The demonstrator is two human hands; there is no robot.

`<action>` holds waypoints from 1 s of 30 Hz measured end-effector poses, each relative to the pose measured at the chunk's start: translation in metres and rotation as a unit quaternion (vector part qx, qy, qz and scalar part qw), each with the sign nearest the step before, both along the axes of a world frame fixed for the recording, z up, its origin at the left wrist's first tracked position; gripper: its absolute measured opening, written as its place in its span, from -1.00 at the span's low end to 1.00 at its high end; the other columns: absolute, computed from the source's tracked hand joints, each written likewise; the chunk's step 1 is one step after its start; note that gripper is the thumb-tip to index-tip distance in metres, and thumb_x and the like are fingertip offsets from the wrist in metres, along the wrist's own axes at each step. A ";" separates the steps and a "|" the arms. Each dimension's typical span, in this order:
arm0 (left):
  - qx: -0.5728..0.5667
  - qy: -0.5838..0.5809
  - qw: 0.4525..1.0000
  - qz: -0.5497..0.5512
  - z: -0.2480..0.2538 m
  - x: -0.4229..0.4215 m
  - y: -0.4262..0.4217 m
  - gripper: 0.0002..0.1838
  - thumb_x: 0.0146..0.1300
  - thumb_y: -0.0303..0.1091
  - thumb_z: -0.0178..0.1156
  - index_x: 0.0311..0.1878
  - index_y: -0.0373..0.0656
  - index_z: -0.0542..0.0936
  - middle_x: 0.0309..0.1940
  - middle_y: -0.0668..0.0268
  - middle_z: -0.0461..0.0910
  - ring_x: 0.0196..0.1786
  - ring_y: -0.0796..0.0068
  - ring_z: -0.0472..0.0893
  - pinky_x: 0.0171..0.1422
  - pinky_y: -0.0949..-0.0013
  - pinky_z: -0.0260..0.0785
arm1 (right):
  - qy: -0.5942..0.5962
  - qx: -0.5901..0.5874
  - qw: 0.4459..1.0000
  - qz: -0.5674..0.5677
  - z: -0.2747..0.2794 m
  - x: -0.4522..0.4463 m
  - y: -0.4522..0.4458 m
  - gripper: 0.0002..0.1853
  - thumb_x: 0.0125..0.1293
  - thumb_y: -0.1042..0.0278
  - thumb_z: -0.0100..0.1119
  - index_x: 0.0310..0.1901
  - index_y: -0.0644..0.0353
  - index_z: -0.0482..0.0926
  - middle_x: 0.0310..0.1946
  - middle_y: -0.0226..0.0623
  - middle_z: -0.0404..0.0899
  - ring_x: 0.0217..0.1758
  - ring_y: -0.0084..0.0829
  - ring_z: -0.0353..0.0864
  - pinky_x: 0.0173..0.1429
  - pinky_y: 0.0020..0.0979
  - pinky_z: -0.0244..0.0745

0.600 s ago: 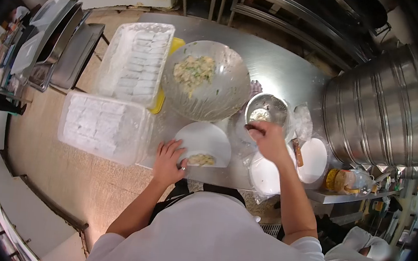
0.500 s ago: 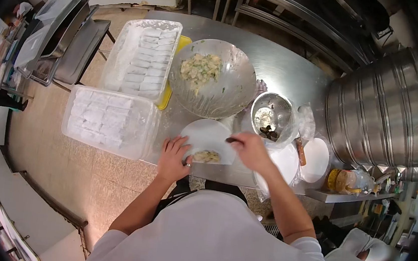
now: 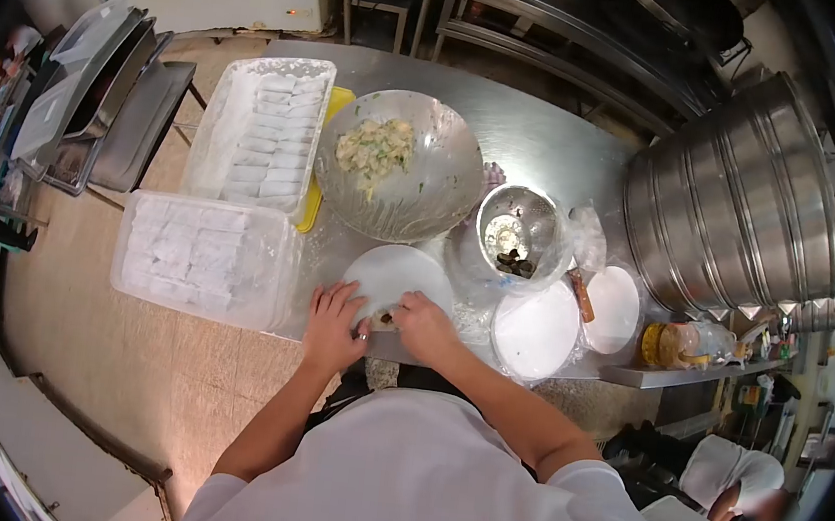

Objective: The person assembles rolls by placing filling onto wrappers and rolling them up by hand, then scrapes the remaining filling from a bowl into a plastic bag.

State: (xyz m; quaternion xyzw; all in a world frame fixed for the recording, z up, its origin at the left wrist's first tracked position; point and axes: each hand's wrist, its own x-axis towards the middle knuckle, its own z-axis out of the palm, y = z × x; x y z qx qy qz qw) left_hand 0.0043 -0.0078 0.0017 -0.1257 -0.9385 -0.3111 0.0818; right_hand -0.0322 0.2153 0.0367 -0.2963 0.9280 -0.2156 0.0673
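Observation:
A thin white round wrapper (image 3: pixel 398 271) lies flat on the steel table in front of me. My left hand (image 3: pixel 335 325) rests at its left edge, fingers stretched out, a ring on one of them. My right hand (image 3: pixel 425 328) is closed at the wrapper's near side, a small dark piece of food (image 3: pixel 387 318) at its fingertips. Pale filling there is mostly hidden by my hands. Beyond the wrapper stands a wide steel bowl (image 3: pixel 434 197) holding chunky pale-green filling (image 3: pixel 375 146). To the right, a smaller steel bowl (image 3: pixel 499 206) contains several dark pieces (image 3: pixel 516 262).
White rolls fill two plastic tubs, a near tub (image 3: pixel 274 292) and a far tub (image 3: pixel 207 130). Round white sheets (image 3: pixel 534 334) lie right, beside a wooden handle (image 3: pixel 583 297). Stacked steel steamers (image 3: pixel 740 201) stand farther right. Another person (image 3: pixel 733 477) is at lower right.
My right hand has moved left and nearer to me, bringing the dark piece from beside the wrapper to the filling. My left hand stays at the wrapper. The whole view has shifted slightly.

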 end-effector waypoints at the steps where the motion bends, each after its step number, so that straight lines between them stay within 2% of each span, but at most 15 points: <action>1: -0.001 0.000 1.000 -0.001 0.000 0.000 0.000 -0.55 0.23 -0.30 0.40 0.20 -0.13 0.68 0.48 0.14 0.54 0.58 -0.04 0.43 0.76 -0.29 0.05 | 0.004 -0.011 1.000 -0.005 -0.002 0.002 -0.001 -0.81 0.22 0.47 0.30 -0.15 0.24 0.80 -0.15 -0.07 0.65 0.05 -0.03 0.68 0.16 -0.08 0.67; 5: -0.014 -0.005 1.000 0.001 0.000 -0.001 -0.001 -0.55 0.21 -0.31 0.42 0.19 -0.12 0.69 0.48 0.12 0.55 0.57 -0.07 0.43 0.76 -0.31 0.04 | 0.013 -0.058 0.998 -0.014 0.018 -0.026 0.029 -0.79 0.23 0.48 0.29 -0.13 0.26 0.80 -0.21 0.00 0.70 -0.03 0.01 0.73 0.11 -0.06 0.69; 7: -0.013 -0.006 1.000 0.003 0.003 -0.002 0.002 -0.56 0.21 -0.31 0.42 0.18 -0.12 0.69 0.47 0.12 0.55 0.56 -0.08 0.44 0.76 -0.33 0.05 | -0.051 -0.079 0.976 -0.198 0.057 -0.054 0.065 -0.81 0.27 0.44 0.27 -0.13 0.19 0.79 -0.20 0.01 0.75 -0.07 0.10 0.77 0.13 0.01 0.71; 9: -0.018 -0.007 1.000 0.004 0.002 -0.003 0.003 -0.55 0.20 -0.31 0.41 0.18 -0.10 0.69 0.47 0.14 0.55 0.56 -0.08 0.45 0.76 -0.34 0.06 | -0.015 -0.061 0.968 -0.244 0.059 -0.093 0.131 -0.75 0.29 0.41 0.28 -0.03 0.14 0.81 -0.12 0.04 0.79 -0.05 0.12 0.80 0.09 0.02 0.73; 11: -0.031 -0.007 0.999 0.005 0.001 -0.003 0.003 -0.54 0.18 -0.32 0.40 0.18 -0.08 0.69 0.48 0.18 0.55 0.55 -0.06 0.45 0.76 -0.34 0.08 | -0.079 0.110 0.959 -0.249 0.087 -0.117 0.170 -0.74 0.26 0.39 0.32 -0.04 0.15 0.84 -0.05 0.04 0.83 0.06 0.10 0.82 0.14 -0.01 0.73; 14: -0.033 -0.008 0.999 0.002 0.008 -0.006 0.005 -0.56 0.20 -0.32 0.41 0.17 -0.11 0.69 0.44 0.10 0.58 0.53 -0.13 0.48 0.73 -0.37 0.10 | -0.072 0.297 0.940 -0.154 0.055 -0.134 0.203 -0.77 0.20 0.39 0.35 -0.12 0.20 0.84 -0.14 0.01 0.84 0.04 0.05 0.81 0.26 -0.07 0.67; 17: -0.038 -0.003 0.999 0.002 0.008 -0.007 0.007 -0.56 0.19 -0.32 0.42 0.17 -0.11 0.68 0.44 0.09 0.59 0.53 -0.15 0.48 0.72 -0.38 0.10 | -0.083 0.385 0.917 -0.058 0.053 -0.142 0.194 -0.81 0.18 0.36 0.36 -0.19 0.11 0.85 -0.09 -0.09 0.86 0.13 -0.05 0.80 0.32 -0.10 0.60; 20: -0.039 -0.005 0.999 0.001 0.010 -0.008 0.009 -0.57 0.20 -0.31 0.42 0.16 -0.11 0.68 0.44 0.08 0.59 0.53 -0.16 0.48 0.72 -0.38 0.10 | -0.078 0.373 0.923 -0.048 0.038 -0.143 0.192 -0.84 0.25 0.32 0.36 -0.19 0.06 0.87 -0.09 -0.15 0.87 0.09 -0.18 0.83 0.32 -0.16 0.56; 23: -0.043 -0.003 0.999 -0.001 0.009 -0.009 0.008 -0.58 0.21 -0.30 0.41 0.15 -0.11 0.68 0.43 0.07 0.60 0.53 -0.16 0.48 0.72 -0.38 0.10 | -0.136 0.369 0.919 -0.032 0.043 -0.146 0.182 -0.81 0.25 0.31 0.37 -0.14 0.07 0.85 -0.10 -0.18 0.87 0.12 -0.18 0.82 0.30 -0.12 0.56; 26: -0.049 -0.009 0.999 0.002 0.012 -0.010 0.010 -0.58 0.20 -0.30 0.39 0.15 -0.11 0.68 0.42 0.07 0.60 0.53 -0.17 0.49 0.72 -0.39 0.10 | -0.144 0.367 0.919 -0.015 0.032 -0.146 0.183 -0.74 0.25 0.30 0.37 -0.04 0.08 0.83 -0.09 -0.17 0.87 0.11 -0.17 0.83 0.30 -0.10 0.55; 29: -0.057 -0.001 0.998 0.006 0.010 -0.009 0.009 -0.55 0.18 -0.30 0.38 0.18 -0.07 0.68 0.43 0.15 0.59 0.52 -0.09 0.50 0.72 -0.35 0.10 | -0.155 0.380 0.912 0.015 0.041 -0.151 0.179 -0.70 0.28 0.32 0.35 0.04 0.10 0.79 -0.06 -0.16 0.86 0.13 -0.17 0.82 0.30 -0.11 0.55; 30: -0.058 -0.001 0.998 0.006 0.010 -0.009 0.009 -0.55 0.18 -0.30 0.38 0.18 -0.07 0.68 0.43 0.15 0.59 0.52 -0.10 0.50 0.72 -0.35 0.10 | -0.122 0.389 0.913 0.011 0.040 -0.153 0.179 -0.71 0.29 0.33 0.34 0.04 0.10 0.79 -0.05 -0.16 0.86 0.15 -0.17 0.82 0.31 -0.11 0.55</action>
